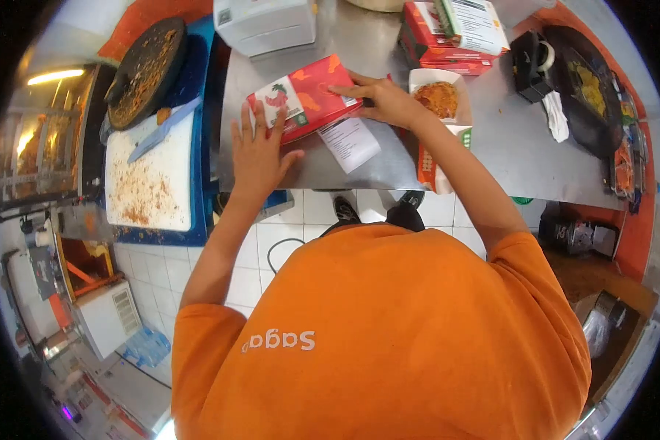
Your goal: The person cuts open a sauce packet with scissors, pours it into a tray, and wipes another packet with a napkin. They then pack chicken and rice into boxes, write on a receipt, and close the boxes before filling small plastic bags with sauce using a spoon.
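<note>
A red cardboard food box (315, 92) with a white panel and a strawberry-like print lies closed-looking and at a slant on the steel counter. My left hand (260, 150) rests against its left end, fingers spread and thumb out to the side. At the box's right end is my right hand (385, 101), its fingers curled over the edge onto the top. A printed paper slip (350, 143) sticks out from beneath the box's front edge. Right of my right hand, an open food carton (462, 110) holds a piece of browned, fried-looking food (438, 98).
Stacked red boxes (447, 55) with a printed slip stand at the back. A white machine (265, 26) sits behind my left hand. A knife (161, 133) lies on the crumb-covered cutting board (176, 176), beside a stone mortar (148, 70). Farther right are a tape dispenser (529, 67) and dark pan (565, 95).
</note>
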The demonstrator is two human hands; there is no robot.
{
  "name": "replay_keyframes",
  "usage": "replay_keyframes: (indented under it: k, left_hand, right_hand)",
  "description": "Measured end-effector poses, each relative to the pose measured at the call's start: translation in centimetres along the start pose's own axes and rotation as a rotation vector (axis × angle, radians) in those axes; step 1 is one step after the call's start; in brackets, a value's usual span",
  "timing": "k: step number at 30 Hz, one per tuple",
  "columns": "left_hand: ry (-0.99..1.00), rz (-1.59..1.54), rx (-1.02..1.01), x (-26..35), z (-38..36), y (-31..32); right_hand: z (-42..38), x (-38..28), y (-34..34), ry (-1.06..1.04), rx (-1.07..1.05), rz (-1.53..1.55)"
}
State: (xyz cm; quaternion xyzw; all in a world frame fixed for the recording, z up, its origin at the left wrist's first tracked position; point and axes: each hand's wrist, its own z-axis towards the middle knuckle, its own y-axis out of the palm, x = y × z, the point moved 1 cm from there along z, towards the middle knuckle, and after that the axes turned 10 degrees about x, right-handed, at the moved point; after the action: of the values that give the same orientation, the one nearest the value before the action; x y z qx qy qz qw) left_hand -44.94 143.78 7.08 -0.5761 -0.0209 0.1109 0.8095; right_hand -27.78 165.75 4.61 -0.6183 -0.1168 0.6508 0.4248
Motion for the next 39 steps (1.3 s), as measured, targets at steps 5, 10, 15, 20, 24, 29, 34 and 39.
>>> replay_keyframes:
  k: [5, 10, 15, 20, 24, 29, 34, 39]
  left_hand:
    - [0.15, -0.01, -0.077, 0.6, 5.2, 1.0]
    - [0.106, 0.015, -0.158, 1.3, 6.4, 2.0]
    - [0.095, 0.082, -0.173, 1.8, 6.3, 1.9]
    - [0.066, 0.127, -0.22, 2.6, 6.3, 1.9]
    - [0.023, 0.067, -0.123, 3.0, 5.8, 2.2]
    - [-0.036, 0.032, -0.114, 3.2, 5.6, 2.6]
    - [-0.163, 0.038, -0.076, 4.1, 5.5, 3.0]
    - [-0.207, 0.032, 0.003, 4.9, 4.8, 3.1]
  right_hand:
    - [-0.5, -2.1, 0.2, -0.006, 0.092, -0.438]
    - [-6.1, -2.1, -11.0, -0.083, 0.961, -0.117]
    - [-17.7, 14.2, -28.1, 0.64, 1.458, -0.484]
    - [-19.0, 20.6, -28.3, 0.658, 1.227, 0.408]
    - [-19.4, 17.4, -23.6, 0.447, 1.617, 0.756]
    - [-22.0, 20.8, -21.1, 0.819, 1.313, -0.177]
    - [-21.5, 13.0, -25.2, 0.855, 1.208, -0.548]
    - [-24.4, 18.5, -19.3, 0.937, 1.361, 0.154]
